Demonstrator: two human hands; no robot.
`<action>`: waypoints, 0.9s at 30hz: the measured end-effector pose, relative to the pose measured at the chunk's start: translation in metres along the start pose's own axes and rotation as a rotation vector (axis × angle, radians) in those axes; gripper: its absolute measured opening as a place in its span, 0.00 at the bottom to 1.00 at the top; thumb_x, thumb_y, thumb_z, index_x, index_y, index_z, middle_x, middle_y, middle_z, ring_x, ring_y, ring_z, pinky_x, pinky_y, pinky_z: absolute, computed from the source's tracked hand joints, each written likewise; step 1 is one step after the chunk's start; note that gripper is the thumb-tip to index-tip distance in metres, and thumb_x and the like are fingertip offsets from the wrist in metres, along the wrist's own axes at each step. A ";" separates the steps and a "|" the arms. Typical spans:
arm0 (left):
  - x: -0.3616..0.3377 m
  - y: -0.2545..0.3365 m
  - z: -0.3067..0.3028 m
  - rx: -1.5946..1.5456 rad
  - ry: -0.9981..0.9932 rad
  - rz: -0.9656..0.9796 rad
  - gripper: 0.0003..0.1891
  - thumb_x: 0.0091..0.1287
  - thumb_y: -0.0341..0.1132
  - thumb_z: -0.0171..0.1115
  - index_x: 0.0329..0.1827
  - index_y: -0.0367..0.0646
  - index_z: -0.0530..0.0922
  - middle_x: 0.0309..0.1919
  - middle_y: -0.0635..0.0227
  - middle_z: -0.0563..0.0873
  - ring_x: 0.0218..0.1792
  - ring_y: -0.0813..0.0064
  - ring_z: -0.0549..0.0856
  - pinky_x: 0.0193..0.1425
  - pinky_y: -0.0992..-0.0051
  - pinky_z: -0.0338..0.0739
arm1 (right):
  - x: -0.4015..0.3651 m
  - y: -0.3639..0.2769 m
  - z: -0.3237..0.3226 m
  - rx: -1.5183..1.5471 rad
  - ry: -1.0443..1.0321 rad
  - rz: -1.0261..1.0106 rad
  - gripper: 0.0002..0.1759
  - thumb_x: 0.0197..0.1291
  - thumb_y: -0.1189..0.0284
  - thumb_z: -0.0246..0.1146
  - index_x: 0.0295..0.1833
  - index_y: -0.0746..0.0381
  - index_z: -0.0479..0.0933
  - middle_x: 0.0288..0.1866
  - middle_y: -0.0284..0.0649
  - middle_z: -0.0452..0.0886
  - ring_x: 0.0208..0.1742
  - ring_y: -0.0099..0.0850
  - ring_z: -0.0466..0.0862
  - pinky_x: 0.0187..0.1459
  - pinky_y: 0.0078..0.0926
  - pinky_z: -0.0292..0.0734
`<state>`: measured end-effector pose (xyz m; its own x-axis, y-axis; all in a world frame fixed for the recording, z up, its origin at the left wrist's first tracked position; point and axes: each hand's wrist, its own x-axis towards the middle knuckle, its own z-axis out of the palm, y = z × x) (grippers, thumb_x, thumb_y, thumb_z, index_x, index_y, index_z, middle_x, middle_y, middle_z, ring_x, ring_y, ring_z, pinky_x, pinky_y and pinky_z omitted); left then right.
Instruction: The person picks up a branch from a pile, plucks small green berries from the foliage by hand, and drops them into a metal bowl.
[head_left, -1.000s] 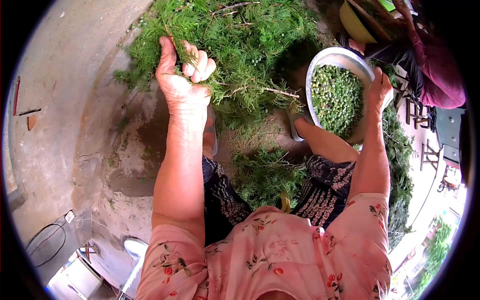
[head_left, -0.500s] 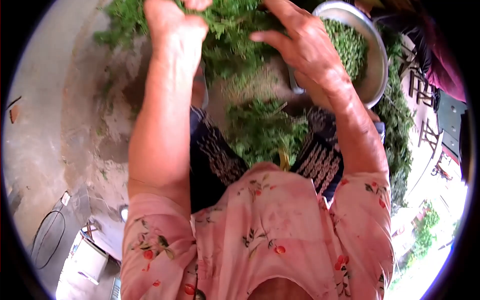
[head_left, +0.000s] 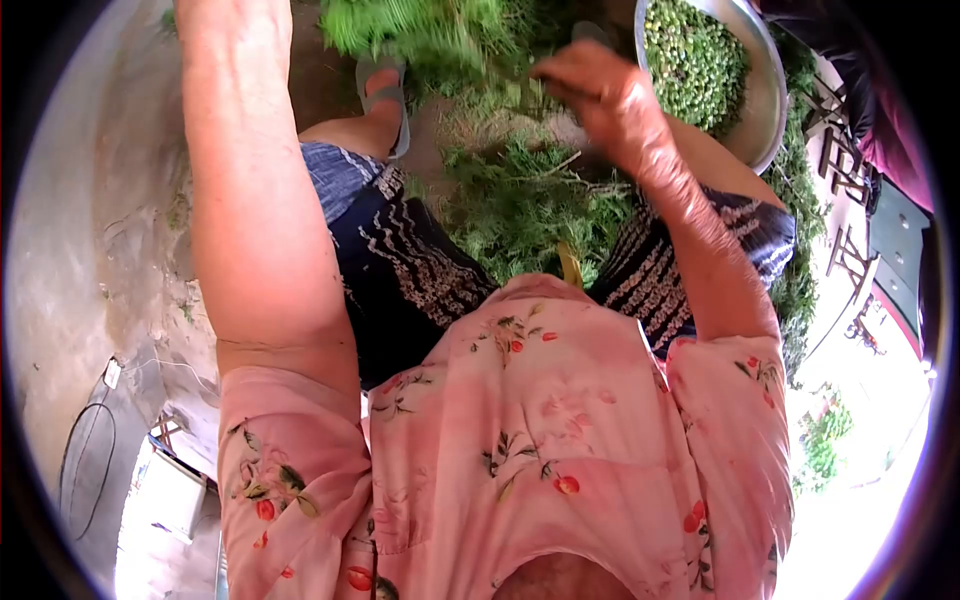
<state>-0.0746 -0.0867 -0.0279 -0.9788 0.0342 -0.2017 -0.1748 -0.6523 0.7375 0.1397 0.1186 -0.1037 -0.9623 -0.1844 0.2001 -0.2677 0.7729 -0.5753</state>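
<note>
My left forearm [head_left: 245, 170] reaches up to the top edge of the view, where the hand itself is cut off. To its right, leafy green stems [head_left: 430, 25] lie across the top, partly blurred. My right hand [head_left: 605, 95] is beside the metal basin [head_left: 768, 120], with its fingers drawn together; what they hold, if anything, is too blurred to tell. Small round green pods [head_left: 695, 70] fill much of the basin. Below my right hand, between my legs, a heap of feathery green cuttings [head_left: 540, 215] lies on the ground.
A sandalled foot [head_left: 385, 95] rests on the ground at upper left. More greenery [head_left: 800, 200] runs along the right side of the basin. Dark wooden stools [head_left: 845, 170] stand at right. A black cable [head_left: 85, 450] loops on the floor at lower left.
My left hand has moved up and left, out of view. My right hand's fingers have come together from a spread pose. The foot and lap show more fully.
</note>
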 end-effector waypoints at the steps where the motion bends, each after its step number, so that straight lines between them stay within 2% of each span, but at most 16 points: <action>1: 0.001 0.005 -0.002 -0.045 0.006 -0.002 0.04 0.63 0.30 0.54 0.37 0.40 0.75 0.31 0.69 0.81 0.33 0.76 0.81 0.37 0.76 0.76 | -0.013 0.004 0.014 -0.070 -0.013 -0.044 0.12 0.43 0.81 0.57 0.36 0.58 0.78 0.28 0.42 0.75 0.32 0.37 0.78 0.28 0.33 0.74; 2: 0.000 0.005 -0.002 -0.031 0.010 0.007 0.05 0.63 0.32 0.54 0.36 0.41 0.75 0.29 0.71 0.81 0.32 0.78 0.80 0.37 0.79 0.75 | -0.023 -0.002 0.022 0.032 -0.097 -0.033 0.15 0.40 0.83 0.54 0.34 0.56 0.78 0.27 0.42 0.74 0.30 0.40 0.77 0.31 0.36 0.73; 4: -0.006 0.004 -0.002 -0.033 -0.008 0.002 0.05 0.63 0.33 0.55 0.36 0.42 0.76 0.29 0.72 0.81 0.31 0.78 0.80 0.36 0.79 0.75 | -0.065 0.002 0.051 0.349 -0.386 0.132 0.08 0.47 0.76 0.55 0.34 0.56 0.77 0.28 0.42 0.74 0.33 0.43 0.77 0.35 0.37 0.73; 5: -0.008 0.003 -0.002 -0.024 -0.012 -0.023 0.05 0.63 0.33 0.55 0.36 0.43 0.76 0.28 0.73 0.81 0.30 0.79 0.79 0.36 0.80 0.75 | -0.083 0.011 0.061 0.214 -0.693 0.097 0.08 0.48 0.73 0.57 0.36 0.57 0.77 0.32 0.45 0.75 0.38 0.42 0.78 0.37 0.37 0.73; 7: -0.010 0.004 -0.002 -0.042 0.042 -0.077 0.04 0.63 0.34 0.55 0.35 0.44 0.76 0.27 0.74 0.80 0.28 0.80 0.79 0.34 0.80 0.74 | -0.107 0.008 0.070 -0.121 -0.981 0.106 0.12 0.48 0.71 0.59 0.41 0.59 0.75 0.36 0.50 0.75 0.42 0.43 0.78 0.40 0.37 0.73; 8: -0.009 0.005 -0.003 -0.062 0.065 -0.084 0.04 0.63 0.34 0.55 0.34 0.44 0.76 0.26 0.73 0.80 0.27 0.80 0.79 0.33 0.80 0.74 | -0.103 0.013 0.072 -0.137 -0.972 0.091 0.12 0.48 0.71 0.59 0.41 0.59 0.75 0.36 0.50 0.75 0.42 0.43 0.78 0.40 0.37 0.73; 10: -0.009 0.005 -0.006 -0.105 0.103 -0.086 0.04 0.63 0.34 0.55 0.32 0.44 0.75 0.26 0.73 0.81 0.26 0.80 0.79 0.32 0.80 0.74 | -0.096 0.022 0.076 -0.230 -1.063 0.287 0.15 0.49 0.69 0.60 0.44 0.62 0.74 0.39 0.53 0.75 0.45 0.47 0.77 0.42 0.40 0.72; 11: -0.008 0.006 -0.009 -0.105 0.104 -0.077 0.04 0.63 0.34 0.55 0.32 0.44 0.75 0.26 0.73 0.81 0.26 0.80 0.79 0.32 0.80 0.74 | -0.091 0.030 0.081 -0.233 -1.061 0.277 0.15 0.49 0.69 0.60 0.44 0.62 0.74 0.39 0.53 0.75 0.45 0.47 0.77 0.42 0.40 0.72; 14: -0.009 0.010 -0.008 -0.172 0.189 -0.139 0.05 0.63 0.32 0.55 0.31 0.44 0.76 0.25 0.73 0.81 0.25 0.80 0.78 0.30 0.81 0.72 | -0.062 0.070 0.104 0.069 -0.578 0.398 0.13 0.50 0.69 0.60 0.39 0.65 0.74 0.39 0.54 0.75 0.45 0.50 0.75 0.43 0.42 0.70; 17: -0.010 0.011 -0.008 -0.188 0.194 -0.141 0.04 0.64 0.30 0.54 0.33 0.42 0.77 0.27 0.71 0.81 0.26 0.79 0.79 0.32 0.79 0.73 | -0.022 0.094 0.119 0.083 -0.394 0.456 0.12 0.51 0.70 0.60 0.39 0.67 0.74 0.40 0.56 0.74 0.40 0.51 0.76 0.42 0.43 0.71; 18: -0.005 0.014 -0.005 -0.072 0.203 -0.185 0.12 0.68 0.38 0.48 0.30 0.40 0.71 0.16 0.72 0.71 0.20 0.78 0.68 0.30 0.78 0.64 | -0.007 0.104 0.126 0.082 -0.390 0.450 0.12 0.51 0.70 0.60 0.39 0.67 0.74 0.40 0.56 0.74 0.40 0.51 0.76 0.42 0.43 0.71; 20: 0.001 0.018 -0.022 -0.128 0.147 -0.211 0.10 0.67 0.35 0.49 0.32 0.38 0.72 0.19 0.70 0.73 0.23 0.77 0.71 0.32 0.76 0.66 | 0.013 0.115 0.143 0.346 -0.313 0.912 0.16 0.54 0.73 0.58 0.49 0.66 0.72 0.43 0.56 0.75 0.33 0.48 0.79 0.35 0.44 0.72; 21: 0.005 0.018 -0.031 -0.186 0.083 -0.236 0.08 0.66 0.32 0.50 0.33 0.37 0.73 0.23 0.68 0.76 0.25 0.75 0.73 0.34 0.74 0.68 | 0.022 0.117 0.151 0.348 -0.317 0.911 0.16 0.54 0.73 0.58 0.49 0.66 0.72 0.43 0.56 0.75 0.33 0.48 0.79 0.35 0.44 0.72; 23: 0.006 0.021 -0.026 -0.178 0.156 -0.217 0.08 0.67 0.33 0.48 0.33 0.37 0.73 0.22 0.69 0.75 0.25 0.76 0.72 0.33 0.75 0.67 | 0.032 0.112 0.159 0.670 0.060 1.184 0.22 0.58 0.77 0.54 0.59 0.66 0.66 0.46 0.55 0.76 0.27 0.39 0.80 0.26 0.39 0.75; 24: 0.008 0.021 -0.028 -0.224 0.121 -0.240 0.09 0.68 0.32 0.48 0.34 0.37 0.73 0.22 0.69 0.75 0.25 0.76 0.72 0.34 0.75 0.68 | 0.037 0.123 0.158 0.850 -0.082 1.216 0.30 0.63 0.76 0.49 0.69 0.64 0.47 0.63 0.53 0.61 0.35 0.37 0.81 0.24 0.32 0.77; 27: 0.003 0.021 -0.029 -0.219 0.043 -0.254 0.09 0.68 0.32 0.46 0.37 0.37 0.72 0.24 0.71 0.75 0.25 0.78 0.73 0.34 0.75 0.69 | 0.050 0.118 0.174 0.946 0.036 1.420 0.34 0.63 0.75 0.50 0.70 0.61 0.42 0.62 0.52 0.63 0.32 0.38 0.81 0.23 0.33 0.77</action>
<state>-0.0777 -0.1225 -0.0315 -0.9006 0.1875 -0.3921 -0.3811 -0.7744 0.5050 0.0512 0.0946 -0.2997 -0.4543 0.3029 -0.8377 0.7889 -0.2999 -0.5363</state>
